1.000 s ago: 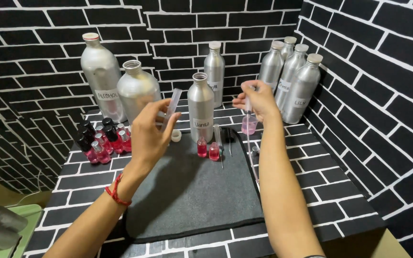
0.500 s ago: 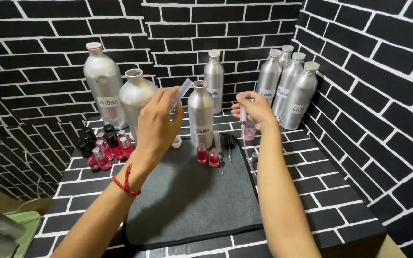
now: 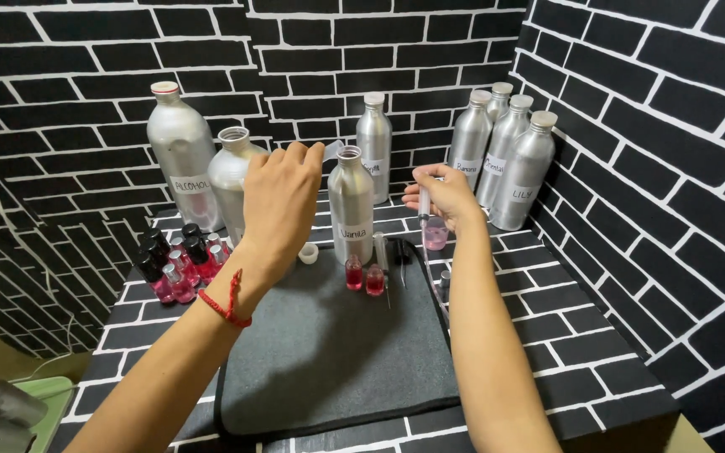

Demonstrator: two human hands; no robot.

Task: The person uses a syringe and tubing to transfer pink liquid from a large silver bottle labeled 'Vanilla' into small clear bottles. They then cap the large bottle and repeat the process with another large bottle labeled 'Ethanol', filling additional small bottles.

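Aluminium bottle point(image 3: 352, 205) with an open neck is standing at the far edge of the dark mat point(image 3: 337, 352), near the middle of that edge. A clear tube point(image 3: 331, 151) is being held slanted by the left hand point(image 3: 279, 201), whose fingers are closed around it, and its upper end is being brought just beside the open mouth of this bottle. A syringe point(image 3: 424, 201) is being gripped upright by the right hand point(image 3: 446, 197), close to the far right corner of the mat, and a small clear vial of pink liquid point(image 3: 435, 233) is being kept just under this hand; whether the vial is being carried by the fingers or by the syringe cannot be told.

Larger silver bottles are standing behind, along the far edge of the table point(image 3: 597, 335): a tall capped bottle point(image 3: 179, 155), a wide uncapped bottle point(image 3: 230, 172), a slim bottle point(image 3: 374, 147), and a group of four bottles point(image 3: 505, 155) in the far right corner. A cluster of small pink bottles with black caps point(image 3: 179, 256) is resting beside the left edge of the mat. Two small red bottles point(image 3: 364, 275) are standing on the mat, just in front of the open bottle.
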